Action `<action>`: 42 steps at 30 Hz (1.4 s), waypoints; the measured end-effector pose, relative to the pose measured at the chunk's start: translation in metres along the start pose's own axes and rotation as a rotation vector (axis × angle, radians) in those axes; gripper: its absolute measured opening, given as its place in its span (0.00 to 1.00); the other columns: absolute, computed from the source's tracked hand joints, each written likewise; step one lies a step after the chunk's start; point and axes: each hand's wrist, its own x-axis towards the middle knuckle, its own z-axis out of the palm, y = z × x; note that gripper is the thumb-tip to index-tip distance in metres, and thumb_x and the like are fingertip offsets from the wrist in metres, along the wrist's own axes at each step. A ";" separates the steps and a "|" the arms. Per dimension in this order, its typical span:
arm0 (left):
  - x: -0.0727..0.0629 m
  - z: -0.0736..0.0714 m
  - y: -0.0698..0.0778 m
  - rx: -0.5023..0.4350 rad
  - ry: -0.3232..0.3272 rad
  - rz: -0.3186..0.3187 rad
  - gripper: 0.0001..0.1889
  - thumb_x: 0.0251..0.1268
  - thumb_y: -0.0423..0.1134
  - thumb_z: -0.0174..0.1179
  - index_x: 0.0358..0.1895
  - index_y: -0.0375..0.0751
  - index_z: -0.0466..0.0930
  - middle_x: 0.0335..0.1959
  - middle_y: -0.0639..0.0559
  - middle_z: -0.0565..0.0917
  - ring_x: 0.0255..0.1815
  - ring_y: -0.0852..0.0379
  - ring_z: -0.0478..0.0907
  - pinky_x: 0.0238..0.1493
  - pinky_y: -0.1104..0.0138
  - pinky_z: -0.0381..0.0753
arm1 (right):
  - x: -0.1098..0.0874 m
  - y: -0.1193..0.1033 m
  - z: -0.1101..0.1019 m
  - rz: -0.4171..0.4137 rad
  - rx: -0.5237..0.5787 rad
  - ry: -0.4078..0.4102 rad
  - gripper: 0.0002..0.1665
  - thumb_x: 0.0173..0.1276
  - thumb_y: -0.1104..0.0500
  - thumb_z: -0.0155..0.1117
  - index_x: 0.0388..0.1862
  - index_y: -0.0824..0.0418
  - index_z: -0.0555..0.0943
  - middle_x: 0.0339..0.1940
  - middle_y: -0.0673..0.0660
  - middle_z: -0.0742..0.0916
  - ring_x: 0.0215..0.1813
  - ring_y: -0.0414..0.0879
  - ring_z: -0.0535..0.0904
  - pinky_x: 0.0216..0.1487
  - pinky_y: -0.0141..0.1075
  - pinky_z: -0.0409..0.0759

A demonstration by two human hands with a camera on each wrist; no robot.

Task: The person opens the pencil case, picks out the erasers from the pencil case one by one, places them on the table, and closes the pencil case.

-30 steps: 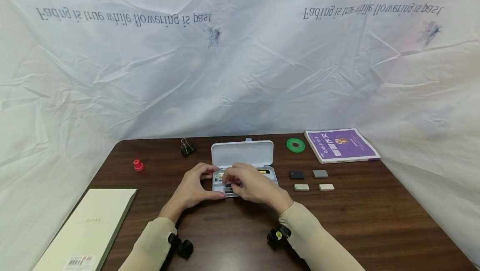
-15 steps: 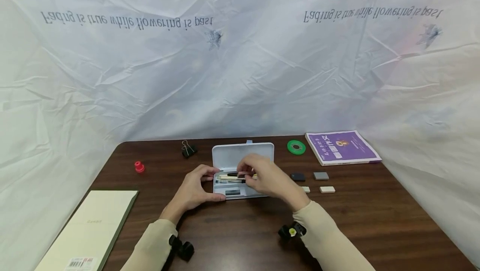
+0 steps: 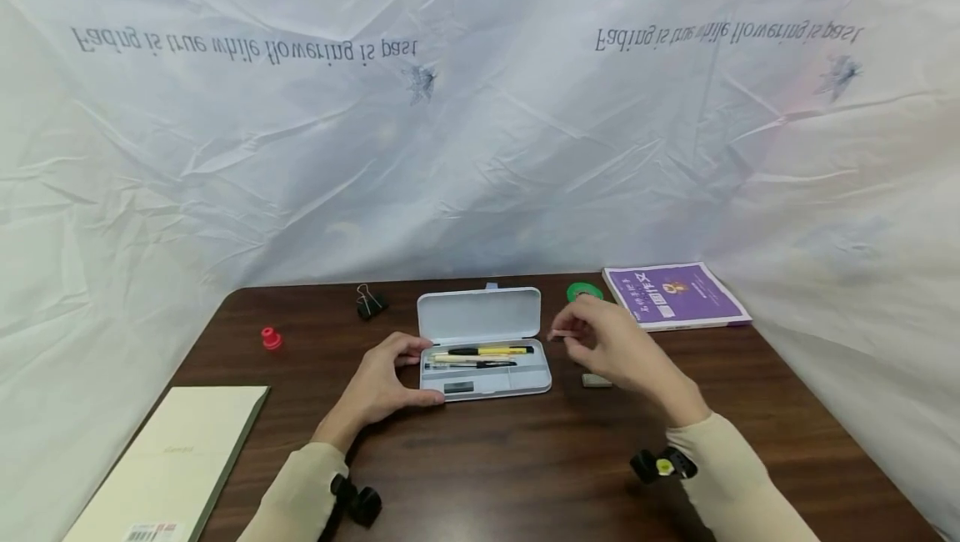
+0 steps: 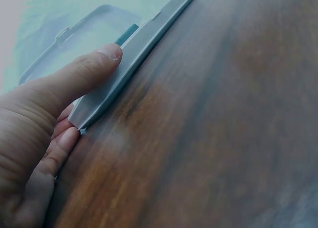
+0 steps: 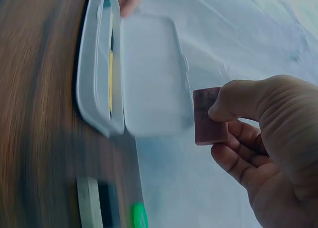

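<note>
A pale pencil case point(image 3: 537, 381) lies with its lid raised in the middle of the table. My left hand point(image 3: 378, 383) grips its left end, thumb along the front edge and fingers behind. Inside are a yellow-and-black pen point(image 3: 504, 351), a clear pen with a black part point(image 3: 480, 365) and a small dark block point(image 3: 459, 387) in the front compartment. To the right of the case my right hand point(image 3: 622, 346) is raised above the table. Its thumb and fingers pinch a reddish-brown eraser point(image 5: 209, 121), apart from the case.
A light eraser point(image 3: 596, 380) lies under my right hand, which hides other small blocks. Behind are a green ring point(image 3: 581, 288) and a purple book point(image 3: 675, 296). Leftward lie a black binder clip point(image 3: 370, 307), a red cap-like piece point(image 3: 271, 338) and a cream notebook point(image 3: 176, 450).
My right hand has lifted the reddish-brown eraser out of the pencil case and carried it rightward, uncovering the pens. My left hand has kept its grip on the case.
</note>
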 end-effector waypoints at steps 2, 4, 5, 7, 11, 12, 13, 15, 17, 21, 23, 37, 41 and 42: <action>0.000 0.000 0.000 0.000 -0.003 -0.001 0.44 0.47 0.54 0.93 0.70 0.50 0.84 0.68 0.55 0.83 0.66 0.51 0.86 0.71 0.54 0.87 | -0.010 0.008 -0.008 0.003 -0.001 0.017 0.17 0.70 0.73 0.77 0.48 0.53 0.89 0.43 0.45 0.88 0.44 0.37 0.85 0.45 0.35 0.91; -0.001 0.000 -0.001 0.001 -0.005 -0.003 0.44 0.47 0.54 0.93 0.70 0.50 0.84 0.68 0.55 0.83 0.66 0.51 0.86 0.71 0.54 0.87 | -0.020 0.014 -0.015 0.015 0.001 0.035 0.18 0.69 0.74 0.77 0.47 0.53 0.89 0.44 0.45 0.89 0.44 0.37 0.86 0.45 0.35 0.91; -0.001 0.000 -0.001 0.001 -0.005 -0.005 0.44 0.47 0.54 0.93 0.70 0.50 0.84 0.68 0.55 0.82 0.66 0.51 0.86 0.71 0.54 0.87 | -0.025 0.017 -0.018 0.023 -0.007 0.044 0.18 0.69 0.74 0.77 0.47 0.53 0.89 0.43 0.44 0.89 0.44 0.37 0.85 0.45 0.34 0.91; -0.001 0.001 -0.001 0.001 -0.006 -0.007 0.44 0.47 0.54 0.93 0.70 0.50 0.84 0.68 0.55 0.82 0.66 0.51 0.85 0.71 0.54 0.86 | -0.036 0.023 -0.024 0.041 -0.027 0.064 0.19 0.68 0.74 0.77 0.46 0.51 0.89 0.42 0.44 0.89 0.43 0.37 0.84 0.44 0.32 0.89; 0.000 0.002 0.000 -0.001 -0.007 -0.006 0.44 0.47 0.54 0.93 0.70 0.50 0.84 0.68 0.55 0.82 0.67 0.51 0.85 0.71 0.54 0.86 | -0.060 0.033 -0.031 0.068 -0.061 0.104 0.22 0.64 0.75 0.80 0.45 0.49 0.89 0.39 0.44 0.89 0.40 0.35 0.83 0.41 0.27 0.86; 0.000 0.002 0.000 -0.002 -0.007 -0.007 0.44 0.48 0.54 0.93 0.70 0.50 0.84 0.68 0.55 0.82 0.67 0.51 0.85 0.71 0.54 0.86 | -0.066 0.035 -0.031 0.072 -0.058 0.110 0.23 0.63 0.76 0.80 0.44 0.49 0.89 0.40 0.45 0.90 0.40 0.35 0.84 0.40 0.27 0.86; 0.000 0.002 0.000 -0.003 -0.007 -0.007 0.44 0.48 0.54 0.93 0.70 0.50 0.84 0.68 0.55 0.83 0.66 0.51 0.85 0.71 0.53 0.86 | -0.072 0.037 -0.032 0.079 -0.052 0.113 0.23 0.62 0.76 0.81 0.45 0.49 0.90 0.40 0.44 0.90 0.40 0.34 0.84 0.40 0.28 0.87; -0.001 0.003 0.000 0.001 -0.008 -0.007 0.44 0.48 0.54 0.93 0.70 0.50 0.84 0.68 0.55 0.83 0.66 0.51 0.85 0.71 0.54 0.86 | -0.084 0.041 -0.032 0.092 -0.056 0.119 0.25 0.61 0.76 0.83 0.44 0.49 0.90 0.41 0.42 0.90 0.41 0.34 0.85 0.40 0.29 0.89; -0.002 0.004 0.000 0.003 -0.009 -0.010 0.44 0.47 0.54 0.93 0.70 0.50 0.84 0.67 0.55 0.83 0.66 0.51 0.86 0.71 0.53 0.87 | -0.094 0.045 -0.031 0.105 -0.059 0.112 0.26 0.60 0.77 0.84 0.44 0.48 0.90 0.43 0.41 0.90 0.41 0.36 0.86 0.41 0.30 0.90; -0.003 0.004 -0.001 0.000 -0.009 -0.008 0.44 0.47 0.54 0.93 0.70 0.49 0.84 0.67 0.55 0.83 0.65 0.51 0.86 0.70 0.53 0.87 | -0.111 0.051 -0.029 0.128 -0.083 0.098 0.27 0.58 0.77 0.84 0.41 0.46 0.89 0.43 0.40 0.88 0.41 0.39 0.86 0.41 0.29 0.89; -0.002 0.004 -0.001 -0.005 -0.008 -0.004 0.44 0.47 0.54 0.93 0.70 0.49 0.84 0.67 0.55 0.83 0.65 0.51 0.86 0.70 0.53 0.87 | -0.116 0.054 -0.029 0.138 -0.092 0.100 0.27 0.57 0.77 0.84 0.40 0.45 0.89 0.42 0.39 0.88 0.40 0.39 0.86 0.41 0.28 0.88; -0.001 0.002 0.001 0.001 -0.010 -0.005 0.44 0.48 0.54 0.93 0.70 0.49 0.84 0.67 0.55 0.83 0.66 0.51 0.85 0.71 0.53 0.87 | -0.131 0.065 -0.023 0.133 -0.051 0.048 0.28 0.56 0.78 0.85 0.38 0.45 0.88 0.41 0.40 0.89 0.40 0.34 0.86 0.39 0.30 0.89; -0.001 0.001 0.001 0.001 -0.009 -0.004 0.44 0.48 0.54 0.92 0.70 0.49 0.84 0.68 0.54 0.83 0.66 0.50 0.85 0.71 0.54 0.86 | -0.130 0.064 -0.025 0.140 -0.036 -0.008 0.28 0.57 0.77 0.85 0.38 0.44 0.87 0.41 0.39 0.89 0.40 0.32 0.85 0.38 0.30 0.88; -0.001 0.001 0.001 0.001 -0.009 -0.005 0.44 0.48 0.54 0.92 0.70 0.49 0.84 0.68 0.54 0.83 0.66 0.50 0.85 0.71 0.54 0.86 | -0.130 0.064 -0.026 0.147 -0.027 -0.029 0.28 0.58 0.76 0.85 0.38 0.43 0.87 0.41 0.39 0.89 0.40 0.31 0.84 0.37 0.30 0.87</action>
